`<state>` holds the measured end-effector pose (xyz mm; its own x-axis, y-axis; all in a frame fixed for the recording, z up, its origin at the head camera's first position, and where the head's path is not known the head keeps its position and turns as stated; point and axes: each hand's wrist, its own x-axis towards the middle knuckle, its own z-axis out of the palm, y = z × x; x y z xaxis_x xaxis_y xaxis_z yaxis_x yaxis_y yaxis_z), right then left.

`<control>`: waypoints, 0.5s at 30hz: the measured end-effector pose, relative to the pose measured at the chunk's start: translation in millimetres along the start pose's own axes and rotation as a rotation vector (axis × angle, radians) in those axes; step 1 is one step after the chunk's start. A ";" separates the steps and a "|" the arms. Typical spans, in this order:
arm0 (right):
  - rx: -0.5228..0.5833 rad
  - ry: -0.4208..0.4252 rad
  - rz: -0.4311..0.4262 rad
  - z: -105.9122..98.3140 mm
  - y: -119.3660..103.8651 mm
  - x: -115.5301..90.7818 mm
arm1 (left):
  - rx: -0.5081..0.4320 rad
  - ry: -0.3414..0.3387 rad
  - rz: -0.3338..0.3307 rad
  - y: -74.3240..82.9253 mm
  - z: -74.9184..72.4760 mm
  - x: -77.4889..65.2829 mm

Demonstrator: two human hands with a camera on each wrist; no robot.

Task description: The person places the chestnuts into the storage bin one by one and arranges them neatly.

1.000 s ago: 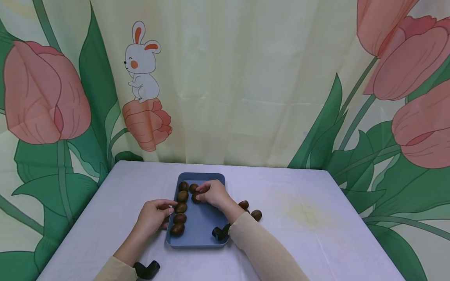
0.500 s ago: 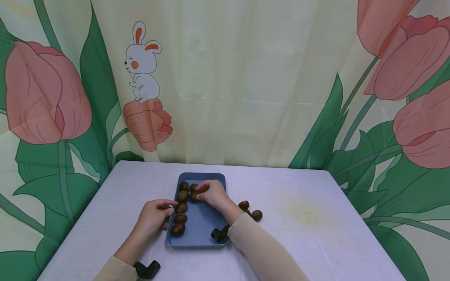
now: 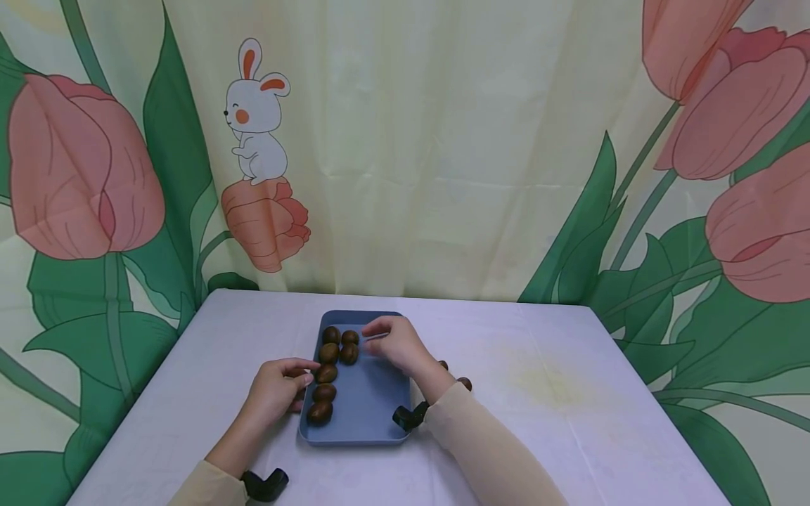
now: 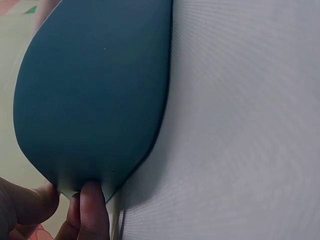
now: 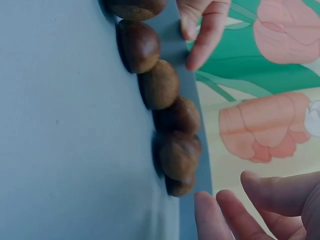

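Note:
A blue-grey tray [image 3: 373, 422] lies on the table with brown chestnuts in it. Several of them, such as the front chestnut [image 3: 320, 413], form a column along its left wall. A second column starts beside it with a rear chestnut [image 3: 350, 337] and another chestnut [image 3: 349, 354]. My left hand [image 3: 276, 386] grips the tray's left edge, its fingertips [image 4: 93, 205] against the outer wall. Over the tray's right rear part, my right hand [image 3: 399, 346] is held with fingers spread and nothing between them. Its fingertips [image 5: 205, 212] are apart from the chestnuts in the right wrist view.
Beyond the tray's right side, loose chestnuts [image 3: 465, 383] lie on the white tablecloth [image 3: 538, 422], partly hidden by the right forearm. A printed curtain [image 3: 443, 176] hangs behind the table. Black wrist mounts [image 3: 411, 417] sit at both cuffs.
My right hand has let go of the front chestnut of the second column and moved right, away from it. That chestnut shifted slightly left before release. The left hand stays put.

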<state>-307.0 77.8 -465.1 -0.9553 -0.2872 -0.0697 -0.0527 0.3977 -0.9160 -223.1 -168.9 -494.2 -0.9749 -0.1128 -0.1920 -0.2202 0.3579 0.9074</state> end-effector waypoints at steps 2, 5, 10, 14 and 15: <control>0.027 -0.001 -0.004 -4.5 -0.1 -2.4 | 0.001 0.002 -0.001 0.0 0.1 -0.1; 0.066 -0.006 -0.014 -11.2 0.7 -5.9 | 0.006 0.005 -0.002 0.5 0.2 -0.6; 0.098 0.011 -0.028 -25.7 0.2 -13.7 | 0.017 0.014 -0.001 1.1 0.6 -1.4; 0.130 0.038 -0.043 -39.4 0.7 -20.3 | 0.023 0.014 0.004 1.3 0.8 -1.8; 0.136 0.045 -0.041 -42.8 1.4 -21.9 | 0.025 0.013 0.005 1.4 0.7 -1.9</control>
<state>-298.5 122.0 -447.9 -0.9653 -0.2605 -0.0165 -0.0548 0.2641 -0.9629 -221.5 -167.5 -492.9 -0.9755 -0.1233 -0.1823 -0.2162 0.3813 0.8988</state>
